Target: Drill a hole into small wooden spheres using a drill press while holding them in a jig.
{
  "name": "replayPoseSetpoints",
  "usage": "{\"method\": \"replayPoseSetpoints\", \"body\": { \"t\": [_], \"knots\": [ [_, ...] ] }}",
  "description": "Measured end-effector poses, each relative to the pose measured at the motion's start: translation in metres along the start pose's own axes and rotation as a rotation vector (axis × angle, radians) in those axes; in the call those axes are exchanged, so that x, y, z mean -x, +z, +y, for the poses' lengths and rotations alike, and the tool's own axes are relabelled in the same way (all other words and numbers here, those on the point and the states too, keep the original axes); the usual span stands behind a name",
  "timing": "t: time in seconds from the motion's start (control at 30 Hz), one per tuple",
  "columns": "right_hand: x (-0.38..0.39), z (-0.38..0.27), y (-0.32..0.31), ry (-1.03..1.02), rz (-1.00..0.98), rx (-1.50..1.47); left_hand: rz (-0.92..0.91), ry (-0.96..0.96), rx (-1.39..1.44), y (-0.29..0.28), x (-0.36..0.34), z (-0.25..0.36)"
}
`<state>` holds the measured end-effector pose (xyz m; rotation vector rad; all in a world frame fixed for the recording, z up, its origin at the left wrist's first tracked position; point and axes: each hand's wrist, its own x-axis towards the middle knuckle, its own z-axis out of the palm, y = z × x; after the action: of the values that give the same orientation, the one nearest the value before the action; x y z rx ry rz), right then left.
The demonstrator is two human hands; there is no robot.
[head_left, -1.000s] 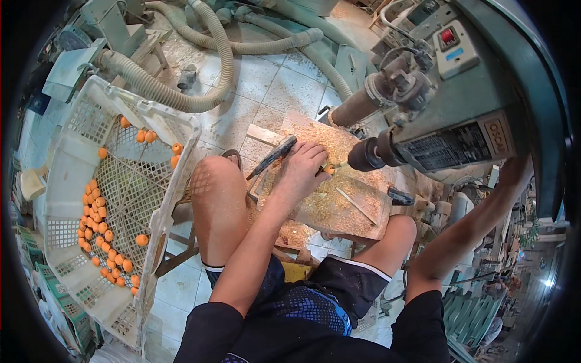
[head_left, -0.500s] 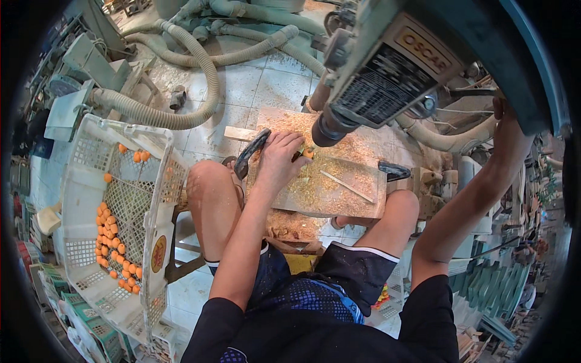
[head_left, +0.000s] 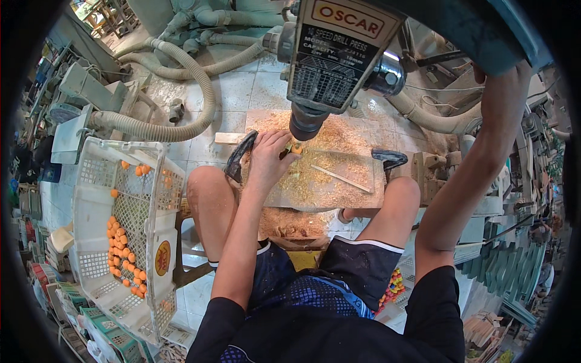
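My left hand [head_left: 270,158] lies on the shavings-covered wooden board [head_left: 357,196], its thumb and fingers closed on a small rounded orange piece [head_left: 297,148]. Straight above that piece is the dark chuck [head_left: 307,123] of a drill press [head_left: 339,57]; whether a bit touches the piece is hidden. My right arm reaches up to the machine's right side. Most of my right hand [head_left: 511,75] is behind the drill head, but its curled fingers meet a black lever [head_left: 446,58]. Black clamp-like parts [head_left: 241,156] flank the board, one beside my left hand.
A thin wooden stick [head_left: 340,178] lies on the board. At my left stands a white perforated crate [head_left: 91,236] with several orange pieces [head_left: 124,248] inside. Ribbed hoses [head_left: 157,125] curve over the tiled floor. Many small coloured pieces [head_left: 392,289] sit by my right thigh.
My view has shifted, so the drill press appears farther left and more upright. My left hand stays on the orange piece; my right hand shows higher in the picture.
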<state>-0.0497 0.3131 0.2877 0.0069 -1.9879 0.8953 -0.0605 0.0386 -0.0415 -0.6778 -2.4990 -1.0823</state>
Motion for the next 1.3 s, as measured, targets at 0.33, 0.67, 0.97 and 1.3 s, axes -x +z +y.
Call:
{"method": "replayPoseSetpoints", "body": {
  "t": [0.33,0.67,0.97,1.3],
  "knots": [
    [-0.009,0.026,-0.01,-0.065,-0.004,0.029,-0.012,-0.005,-0.005,-0.002,0.0,0.002],
    [-0.004,0.021,-0.012,-0.086,-0.032,0.012,-0.002,-0.011,-0.028,-0.001,0.0,0.001],
    [0.002,0.018,-0.011,-0.087,-0.051,-0.132,-0.004,-0.005,-0.031,0.0,0.0,0.001],
    [0.027,-0.002,-0.011,-0.104,0.01,-0.173,-0.021,0.005,-0.015,0.0,0.0,0.001]
  ]
}}
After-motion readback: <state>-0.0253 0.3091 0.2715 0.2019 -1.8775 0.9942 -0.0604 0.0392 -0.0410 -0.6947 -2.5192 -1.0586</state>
